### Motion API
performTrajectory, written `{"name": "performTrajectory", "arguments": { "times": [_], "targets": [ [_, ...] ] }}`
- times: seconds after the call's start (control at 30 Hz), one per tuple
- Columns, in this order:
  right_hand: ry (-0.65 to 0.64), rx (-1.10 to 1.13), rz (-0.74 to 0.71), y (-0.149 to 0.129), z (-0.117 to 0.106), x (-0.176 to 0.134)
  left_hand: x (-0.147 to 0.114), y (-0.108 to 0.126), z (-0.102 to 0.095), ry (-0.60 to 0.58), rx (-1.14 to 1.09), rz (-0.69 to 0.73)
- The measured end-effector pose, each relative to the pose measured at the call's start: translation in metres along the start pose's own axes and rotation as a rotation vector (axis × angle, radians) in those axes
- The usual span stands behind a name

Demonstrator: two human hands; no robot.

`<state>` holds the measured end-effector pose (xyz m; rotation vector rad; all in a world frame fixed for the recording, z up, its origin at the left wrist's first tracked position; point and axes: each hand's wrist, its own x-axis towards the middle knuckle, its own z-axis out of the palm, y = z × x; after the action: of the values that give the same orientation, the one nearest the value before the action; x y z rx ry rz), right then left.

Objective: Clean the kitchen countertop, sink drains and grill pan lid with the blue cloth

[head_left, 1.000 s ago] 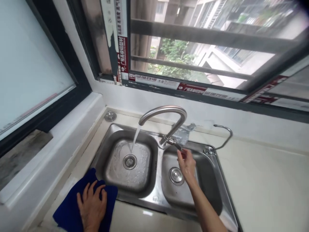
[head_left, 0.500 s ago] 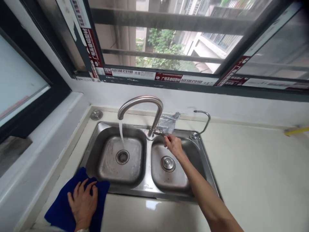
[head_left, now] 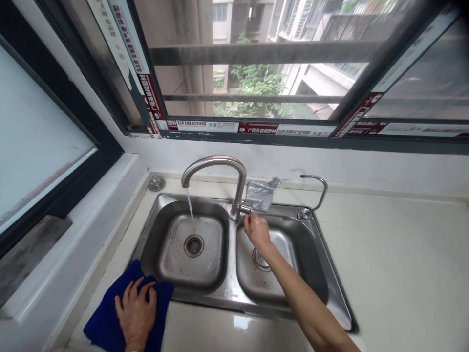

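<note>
My right hand [head_left: 257, 231] is closed around the side lever of the faucet [head_left: 240, 186], above the right basin [head_left: 304, 254]. A thin stream of water [head_left: 190, 204] runs from the spout into the left basin [head_left: 172, 274]. My left hand [head_left: 137, 310] lies with fingers spread on a blue cloth [head_left: 106, 318], which rests on the counter at the sink's front left corner. The lever's end is hidden by my right fingers.
Behind the faucet lies a crumpled silvery pouch [head_left: 259, 194]. A small thin curved spout [head_left: 322, 190] rises at the sink's back right corner. A round metal drain piece [head_left: 156, 184] sits at the back left. The window frame [head_left: 256, 129] runs above the wall.
The water stream has become thinner. My right hand has moved the lever slightly. My left hand stays on the cloth, and the camera view has tilted up a little.
</note>
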<state>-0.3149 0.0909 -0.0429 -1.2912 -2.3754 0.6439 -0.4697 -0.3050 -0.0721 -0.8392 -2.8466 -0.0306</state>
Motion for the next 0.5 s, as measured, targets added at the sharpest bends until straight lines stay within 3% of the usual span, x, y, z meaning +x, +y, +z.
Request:
{"name": "performTrajectory", "arguments": {
  "times": [0.13,0.23,0.37,0.5],
  "targets": [
    [-0.051,-0.031,0.001,0.006,-0.001,0.005,0.001,0.001,0.000,0.002,-0.017,-0.011],
    [-0.141,-0.019,0.001,0.035,-0.017,-0.004,0.003,0.002,-0.001,-0.010,-0.038,-0.025],
    [-0.266,-0.079,0.065,0.094,-0.040,-0.046,0.004,0.003,-0.002,-0.016,-0.078,-0.029],
    [-0.414,-0.196,0.111,0.141,-0.027,-0.091,0.003,0.001,-0.001,-0.038,-0.097,-0.029]
  ]
}}
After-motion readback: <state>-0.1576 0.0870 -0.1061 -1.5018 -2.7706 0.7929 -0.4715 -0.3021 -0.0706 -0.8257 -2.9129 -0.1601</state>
